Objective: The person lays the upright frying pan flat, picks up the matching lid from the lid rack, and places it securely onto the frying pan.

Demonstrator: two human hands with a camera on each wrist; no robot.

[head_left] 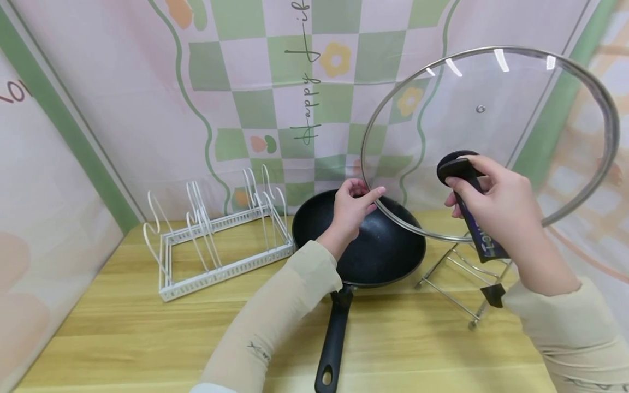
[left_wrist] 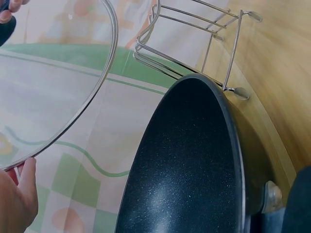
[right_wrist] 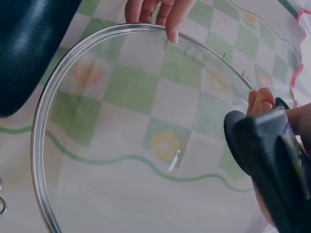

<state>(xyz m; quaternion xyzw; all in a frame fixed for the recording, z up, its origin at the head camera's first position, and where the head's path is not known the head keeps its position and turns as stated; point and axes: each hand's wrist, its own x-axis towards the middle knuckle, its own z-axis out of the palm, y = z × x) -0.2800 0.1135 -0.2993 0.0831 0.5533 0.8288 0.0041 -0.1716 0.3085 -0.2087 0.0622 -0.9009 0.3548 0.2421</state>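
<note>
A round glass lid (head_left: 535,114) with a metal rim is held tilted up in the air, right of and above the black wok (head_left: 380,254). My right hand (head_left: 506,202) grips the lid's long black handle (right_wrist: 267,160), thumb on the near side. My left hand (head_left: 351,213) pinches the lid's left rim, with the thumb on the near face and the fingers behind, as the right wrist view shows. The wok stands on the table with its handle (head_left: 336,338) towards me. In the left wrist view the wok's dark inside (left_wrist: 184,155) shows.
Left of the wok, touching or nearly touching it, is a white rack (head_left: 226,263) with upright wire loops. A metal wire stand (head_left: 449,297) sits right of the wok, partly behind the lid and right arm. A patterned cloth (head_left: 245,65) hangs behind the wooden table (head_left: 123,338).
</note>
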